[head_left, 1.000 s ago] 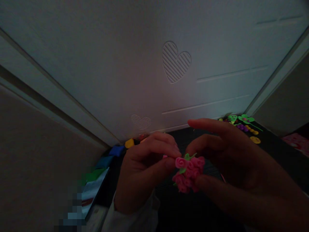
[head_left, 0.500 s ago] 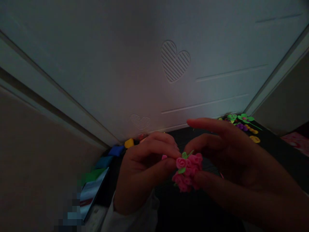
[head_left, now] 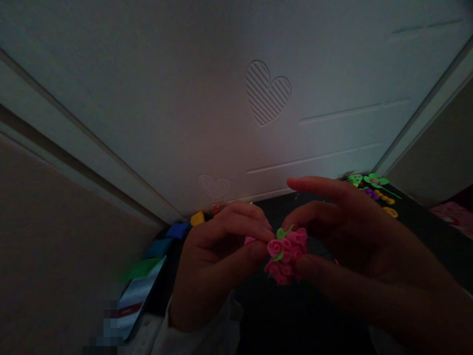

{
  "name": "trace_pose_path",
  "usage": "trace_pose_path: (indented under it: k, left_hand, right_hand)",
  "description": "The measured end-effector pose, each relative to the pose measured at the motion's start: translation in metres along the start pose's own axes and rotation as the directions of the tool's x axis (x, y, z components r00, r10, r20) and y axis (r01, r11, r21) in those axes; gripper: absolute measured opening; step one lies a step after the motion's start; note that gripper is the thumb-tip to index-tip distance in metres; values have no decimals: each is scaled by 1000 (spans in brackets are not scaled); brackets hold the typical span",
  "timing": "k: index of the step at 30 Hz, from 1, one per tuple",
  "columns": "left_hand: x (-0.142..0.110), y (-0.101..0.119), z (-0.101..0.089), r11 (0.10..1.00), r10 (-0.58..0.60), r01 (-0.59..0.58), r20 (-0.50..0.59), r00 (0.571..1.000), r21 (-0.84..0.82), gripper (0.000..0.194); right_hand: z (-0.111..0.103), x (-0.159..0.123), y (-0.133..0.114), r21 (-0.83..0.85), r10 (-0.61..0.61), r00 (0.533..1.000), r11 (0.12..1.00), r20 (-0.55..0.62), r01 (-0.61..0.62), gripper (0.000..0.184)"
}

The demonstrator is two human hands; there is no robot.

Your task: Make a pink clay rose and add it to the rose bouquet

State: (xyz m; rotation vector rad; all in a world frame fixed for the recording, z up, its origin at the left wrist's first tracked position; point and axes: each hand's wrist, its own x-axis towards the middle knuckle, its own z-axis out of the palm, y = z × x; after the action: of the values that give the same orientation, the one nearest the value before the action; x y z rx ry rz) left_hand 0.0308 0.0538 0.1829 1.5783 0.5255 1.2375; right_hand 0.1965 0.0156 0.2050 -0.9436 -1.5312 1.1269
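A small bunch of pink clay-like roses (head_left: 286, 251) with little green leaves is held up between my two hands. My left hand (head_left: 221, 256) pinches its left side between thumb and fingertips, and a bit of pink shows behind those fingers. From the right, my right hand (head_left: 351, 246) grips the bunch with the thumb in front; its index finger stretches out above, off the roses. The far side of the bunch is hidden.
Colored packets, yellow (head_left: 197, 218), blue (head_left: 178, 230) and green (head_left: 144, 267), line the left side of the dark table (head_left: 277, 315). Green flower shapes (head_left: 376, 180) and yellow pieces (head_left: 390, 212) lie back right. A white panel (head_left: 185, 108) with embossed hearts stands behind.
The rose bunch has tilted slightly and risen a little in both hands. My left hand has shifted slightly left; both grips stay the same.
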Motion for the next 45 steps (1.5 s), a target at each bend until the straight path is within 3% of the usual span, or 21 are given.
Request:
trace_pose_path:
  k: [11,17,24,32,41,45]
  left_hand:
    - [0,3,0,999,-44,44,-6,999,4,6]
    - [2,1,1,1000,-17,17,-4,1000,-17,8]
    - [-2,2,-1,996,-30,33,-36,999,87,10]
    - [-7,2,0,981,65,-49,-80,995,186,20]
    - [-4,2,6,987,-4,27,-137,991,161,19]
    - [-2,1,8,987,-58,91,-230,972,135,18]
  right_hand:
    - [-1,1,1,-20,-19,1000,1000,-4,18,55]
    - [-3,2,-2,13,31,998,999,54,-32,55]
    - [-3,5,-5,64,69,995,995,70,-74,53]
    - [-3,7,1,99,32,998,994,50,-37,52]
    - [-3,15,6,186,65,998,980,11,-66,49]
    - [-3,18,10,222,72,997,972,16,-74,50]
